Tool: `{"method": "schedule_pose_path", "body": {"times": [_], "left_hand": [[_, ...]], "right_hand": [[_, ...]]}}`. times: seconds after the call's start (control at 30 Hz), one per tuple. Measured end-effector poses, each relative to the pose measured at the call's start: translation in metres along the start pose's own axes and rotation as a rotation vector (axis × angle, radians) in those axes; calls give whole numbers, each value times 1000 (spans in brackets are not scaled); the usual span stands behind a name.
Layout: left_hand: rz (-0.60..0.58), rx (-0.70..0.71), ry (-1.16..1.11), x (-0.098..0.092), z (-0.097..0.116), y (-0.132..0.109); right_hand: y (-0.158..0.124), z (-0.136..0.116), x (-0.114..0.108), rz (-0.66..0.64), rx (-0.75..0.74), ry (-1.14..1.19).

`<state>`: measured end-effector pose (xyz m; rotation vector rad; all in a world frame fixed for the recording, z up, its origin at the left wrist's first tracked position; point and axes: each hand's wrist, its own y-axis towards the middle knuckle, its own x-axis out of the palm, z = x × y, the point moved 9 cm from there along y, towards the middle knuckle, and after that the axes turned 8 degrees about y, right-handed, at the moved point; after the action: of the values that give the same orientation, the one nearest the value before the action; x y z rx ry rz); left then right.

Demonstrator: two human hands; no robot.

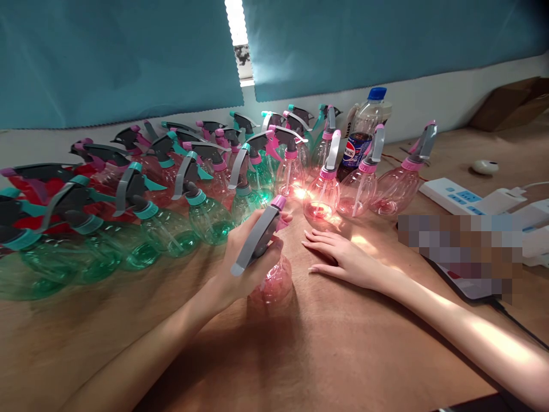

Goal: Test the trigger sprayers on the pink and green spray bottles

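Note:
My left hand [246, 257] is wrapped round the neck of a pink spray bottle [271, 283], whose grey and pink trigger head rises above the fingers. The bottle is upright at the middle of the table. To its right my right hand [332, 254] lies flat on the wood, fingers stretched out and holding nothing. Just beyond those fingertips stands another pink spray bottle [321, 197]. Green spray bottles [210, 220] with grey and turquoise heads line up to the left, close to my left hand.
Several more spray bottles crowd the back left. A cola bottle [357, 146] with a blue cap stands behind the pink ones. At right are a power strip [454, 194] with plugs, a dark device [454, 286] partly blurred out, a white mouse [484, 167] and a cardboard box [510, 106].

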<state>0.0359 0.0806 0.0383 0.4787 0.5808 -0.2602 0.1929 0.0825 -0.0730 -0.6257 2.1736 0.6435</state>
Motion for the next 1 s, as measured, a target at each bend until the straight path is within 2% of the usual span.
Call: {"method": "schedule_pose_path", "body": {"times": [0.33, 0.57, 1.0], "left_hand": [[2, 25, 51, -4, 15, 4], [-28, 6, 46, -5, 15, 5], [-3, -34, 72, -8, 16, 2]], "right_hand": [[-1, 2, 1, -22, 1, -4], [-2, 2, 1, -22, 3, 11], [-3, 3, 1, -12, 11, 33]]}}
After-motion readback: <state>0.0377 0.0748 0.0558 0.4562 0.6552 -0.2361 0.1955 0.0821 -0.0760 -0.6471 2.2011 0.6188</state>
